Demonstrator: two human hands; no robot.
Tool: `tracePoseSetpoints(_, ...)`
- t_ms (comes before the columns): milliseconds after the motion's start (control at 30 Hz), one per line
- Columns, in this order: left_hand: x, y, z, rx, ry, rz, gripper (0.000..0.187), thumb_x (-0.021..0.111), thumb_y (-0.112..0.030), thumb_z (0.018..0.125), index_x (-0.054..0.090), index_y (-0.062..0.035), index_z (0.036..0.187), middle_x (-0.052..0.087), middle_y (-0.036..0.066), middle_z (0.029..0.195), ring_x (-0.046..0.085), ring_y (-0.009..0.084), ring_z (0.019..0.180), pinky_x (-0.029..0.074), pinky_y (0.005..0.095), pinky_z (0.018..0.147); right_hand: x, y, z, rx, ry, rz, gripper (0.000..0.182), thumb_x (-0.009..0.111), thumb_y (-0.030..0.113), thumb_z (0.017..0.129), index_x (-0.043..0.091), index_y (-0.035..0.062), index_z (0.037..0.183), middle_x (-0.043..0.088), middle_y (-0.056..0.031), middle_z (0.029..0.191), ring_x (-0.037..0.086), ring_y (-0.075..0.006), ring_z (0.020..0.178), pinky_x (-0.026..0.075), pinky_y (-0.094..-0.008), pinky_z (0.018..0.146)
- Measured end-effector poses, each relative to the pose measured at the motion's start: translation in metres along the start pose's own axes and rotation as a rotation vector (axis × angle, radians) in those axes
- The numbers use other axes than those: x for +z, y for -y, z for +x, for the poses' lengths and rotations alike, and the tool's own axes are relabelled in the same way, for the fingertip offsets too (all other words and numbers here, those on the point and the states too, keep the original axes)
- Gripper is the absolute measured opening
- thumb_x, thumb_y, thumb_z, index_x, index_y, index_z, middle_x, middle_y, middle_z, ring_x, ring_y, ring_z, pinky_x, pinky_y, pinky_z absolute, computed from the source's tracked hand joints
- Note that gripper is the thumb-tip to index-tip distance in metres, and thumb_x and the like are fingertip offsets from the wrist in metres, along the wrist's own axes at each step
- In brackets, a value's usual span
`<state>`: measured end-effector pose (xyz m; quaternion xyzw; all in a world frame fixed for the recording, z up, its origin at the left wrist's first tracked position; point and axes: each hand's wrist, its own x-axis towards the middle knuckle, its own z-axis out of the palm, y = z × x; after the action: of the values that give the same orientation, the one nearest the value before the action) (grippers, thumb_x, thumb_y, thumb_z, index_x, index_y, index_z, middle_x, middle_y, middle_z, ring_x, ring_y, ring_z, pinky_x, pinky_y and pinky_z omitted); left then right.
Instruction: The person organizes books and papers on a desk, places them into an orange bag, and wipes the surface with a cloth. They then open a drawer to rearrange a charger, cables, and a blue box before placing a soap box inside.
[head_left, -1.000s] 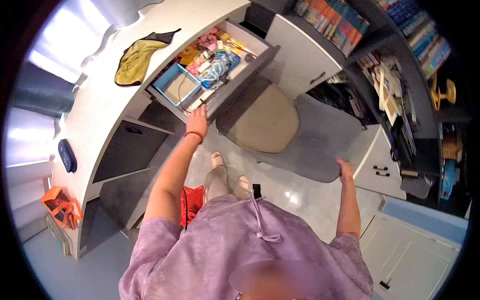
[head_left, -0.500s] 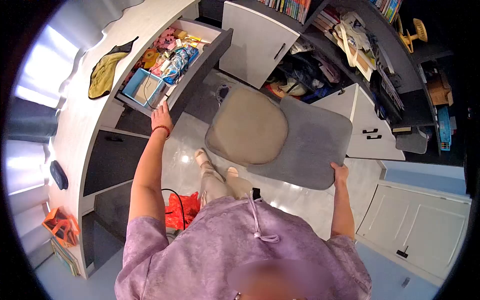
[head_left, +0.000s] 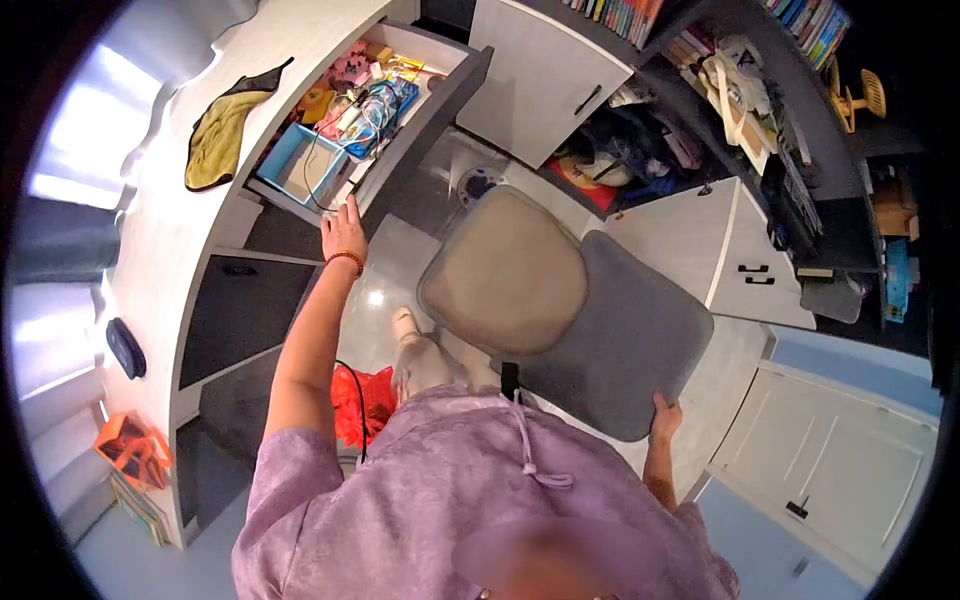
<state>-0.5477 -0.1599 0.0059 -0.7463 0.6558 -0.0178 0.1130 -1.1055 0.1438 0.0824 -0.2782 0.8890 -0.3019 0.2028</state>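
Note:
My left hand (head_left: pixel 344 240), with a red beaded bracelet at the wrist, touches the near end of an open desk drawer (head_left: pixel 420 128). Its fingers are stretched out along the drawer's front. My right hand (head_left: pixel 664 418) is closed around the edge of the grey backrest (head_left: pixel 640 330) of a chair. In front of me is the chair's seat, with a beige cushion (head_left: pixel 510 270) on it. Inside the drawer lie a light-blue open box (head_left: pixel 300 165), a bundle of white cables (head_left: pixel 368 118) and a pink item (head_left: pixel 352 66).
A yellow-green cloth pouch (head_left: pixel 222 135) and a dark case (head_left: pixel 125 348) lie on the white desk (head_left: pixel 155 250). Beside my leg is a red plastic bag (head_left: pixel 364 402). Cabinet doors (head_left: pixel 680 235) stand open beyond the chair, below filled shelves.
The chair has turned, its backrest swinging towards my body with my right hand on it. My left hand remains at the drawer's end. The view has shifted slightly.

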Motion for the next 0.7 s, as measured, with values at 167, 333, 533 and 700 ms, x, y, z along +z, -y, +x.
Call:
tracePoseSetpoints(167, -0.006, 0.007, 0.003, 0.024, -0.044, -0.056, 0.056, 0.039, -0.009, 0.083, 0.020, -0.0076, 0.136, 0.045, 0.009, 0.121, 0.047, 0.0232, 0.109, 0.024, 0.0401, 0.102, -0.005, -0.044, -0.069, 0.098, -0.108, 0.083, 0.030, 0.062, 0.015, 0.076, 0.059, -0.0072, 0.095, 0.062, -0.0125, 0.087, 0.056, -0.0202, 0.077, 0.044, -0.0300, 0.073)
tracePoseSetpoints(333, -0.003, 0.017, 0.008, 0.053, -0.096, -0.107, 0.058, 0.042, -0.007, 0.082, 0.022, -0.0066, 0.136, 0.047, 0.010, 0.119, 0.049, 0.0242, 0.106, 0.025, 0.0408, 0.101, -0.018, -0.108, -0.131, 0.324, -0.240, 0.335, 0.033, 0.063, 0.016, 0.076, 0.056, -0.0082, 0.097, 0.060, -0.0136, 0.092, 0.056, -0.0220, 0.078, 0.044, -0.0320, 0.071)
tracePoseSetpoints(533, -0.001, 0.035, 0.017, 0.074, -0.075, -0.155, 0.060, 0.042, -0.009, 0.082, 0.019, -0.0058, 0.137, 0.046, 0.009, 0.120, 0.047, 0.0236, 0.107, 0.022, 0.0422, 0.102, -0.016, -0.083, -0.213, 0.513, -0.300, -0.129, 0.036, 0.059, 0.025, 0.079, 0.058, -0.0063, 0.096, 0.059, -0.0187, 0.091, 0.055, -0.0216, 0.079, 0.045, -0.0340, 0.071)
tracePoseSetpoints(700, 0.002, 0.040, 0.022, 0.096, -0.044, -0.156, 0.059, 0.043, -0.009, 0.082, 0.019, -0.0047, 0.136, 0.044, 0.009, 0.122, 0.046, 0.0226, 0.109, 0.021, 0.0425, 0.103, -0.072, -0.144, -0.195, 0.671, -0.160, -0.445, 0.036, 0.052, 0.028, 0.081, 0.058, -0.0065, 0.090, 0.059, -0.0214, 0.091, 0.056, -0.0264, 0.079, 0.045, -0.0379, 0.069)
